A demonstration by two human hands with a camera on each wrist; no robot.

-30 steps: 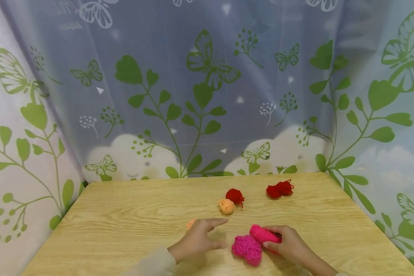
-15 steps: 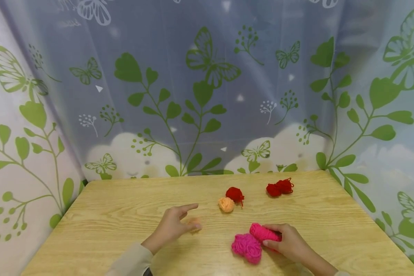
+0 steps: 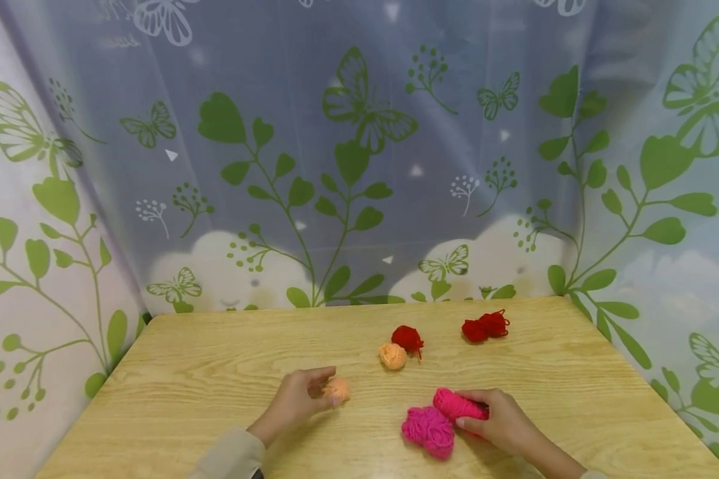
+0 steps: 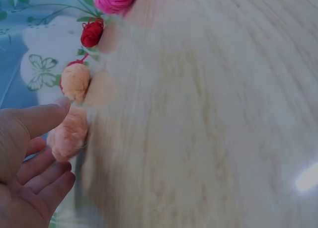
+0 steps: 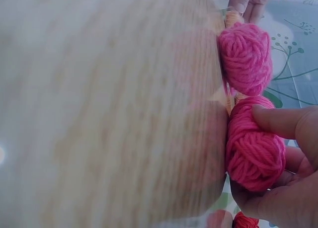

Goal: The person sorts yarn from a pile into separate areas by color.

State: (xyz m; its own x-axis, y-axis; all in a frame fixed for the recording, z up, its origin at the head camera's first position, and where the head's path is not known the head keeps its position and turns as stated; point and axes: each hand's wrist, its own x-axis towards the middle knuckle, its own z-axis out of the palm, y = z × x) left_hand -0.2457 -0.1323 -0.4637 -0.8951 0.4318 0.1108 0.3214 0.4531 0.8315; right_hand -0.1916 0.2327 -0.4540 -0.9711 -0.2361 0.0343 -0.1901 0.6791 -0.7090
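My left hand (image 3: 293, 402) is at a small peach yarn ball (image 3: 337, 389), thumb and fingers spread on either side of it. In the left wrist view its fingers (image 4: 47, 181) are loosely extended and the ball sits in the wide gap beside the thumb. My right hand (image 3: 503, 422) grips a hot pink yarn skein (image 3: 455, 406) on the table, thumb on one side and fingers on the other. Right against that skein lies a magenta-pink yarn ball (image 3: 428, 431); the right wrist view shows the two skeins (image 5: 256, 143) end to end.
Farther back, a second peach yarn ball (image 3: 392, 356) lies in front of a red yarn ball (image 3: 406, 338) with a loose tail. To the right is a red yarn bundle (image 3: 485, 327). The wooden table (image 3: 228, 346) ends at a printed curtain (image 3: 263, 199).
My left hand has moved left from beside the pink yarn, then come down to the small peach ball. The right hand stays on the hot pink skein.
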